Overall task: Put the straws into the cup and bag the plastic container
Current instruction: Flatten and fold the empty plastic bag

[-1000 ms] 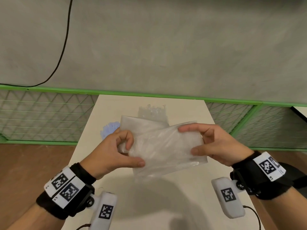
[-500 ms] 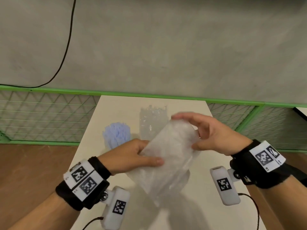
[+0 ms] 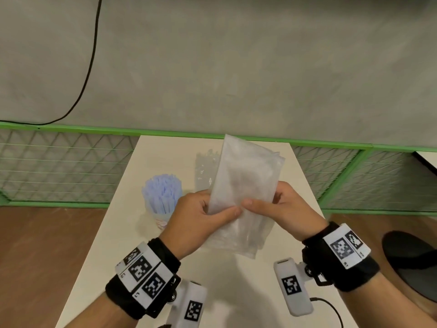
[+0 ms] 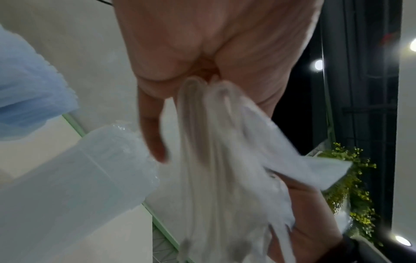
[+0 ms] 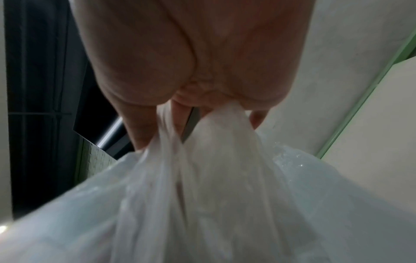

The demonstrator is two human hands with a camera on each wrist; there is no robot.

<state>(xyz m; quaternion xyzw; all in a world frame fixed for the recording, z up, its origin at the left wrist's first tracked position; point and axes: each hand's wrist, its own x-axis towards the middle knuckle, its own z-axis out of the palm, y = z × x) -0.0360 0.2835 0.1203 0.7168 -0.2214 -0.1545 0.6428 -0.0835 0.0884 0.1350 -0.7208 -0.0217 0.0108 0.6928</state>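
Bag, thin translucent whitish plastic [image 3: 243,190], flat and creased, held upright above the cream table [image 3: 132,221]; left hand [image 3: 201,223] and right hand [image 3: 281,211] pinch its middle. Clear plastic container [image 3: 204,169] stands behind, beside the cup of pale blue straws [image 3: 163,192].

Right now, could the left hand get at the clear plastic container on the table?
Probably not yet: the left hand pinches the plastic bag together with the right hand, and the bag hangs before the container.
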